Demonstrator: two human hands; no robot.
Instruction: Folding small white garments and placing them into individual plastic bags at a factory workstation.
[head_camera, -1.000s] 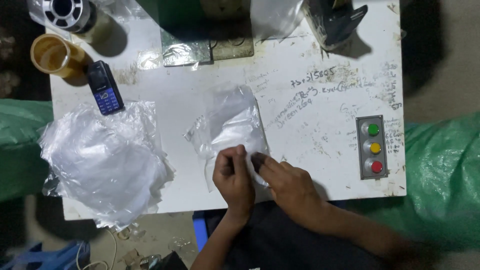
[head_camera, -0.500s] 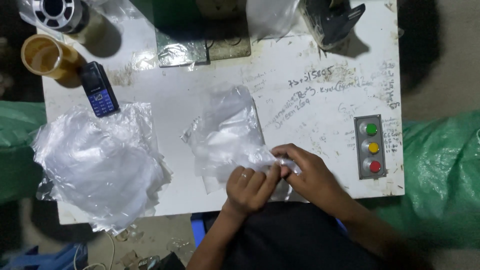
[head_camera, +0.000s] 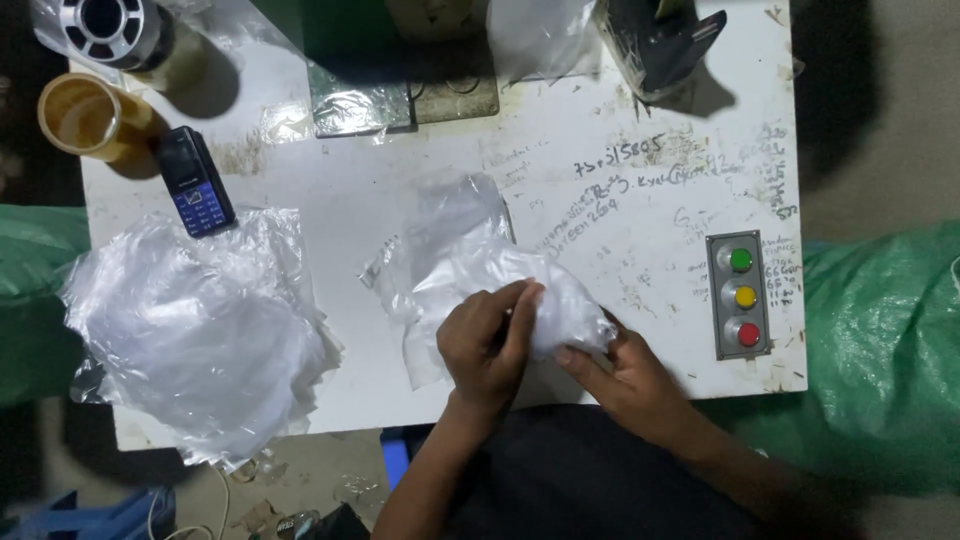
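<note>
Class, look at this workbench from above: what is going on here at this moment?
A person at a white table works a clear plastic bag with both bare hands. The left hand presses on its near end, and the right hand grips the bunched edge beside it. A pile of similar bags lies to the left, behind it a mobile phone. A three-button control box sits on the right.

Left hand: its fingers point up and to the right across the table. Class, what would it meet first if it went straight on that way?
The left hand already touches the clear plastic bag; beyond that, probably bare white table.
</note>
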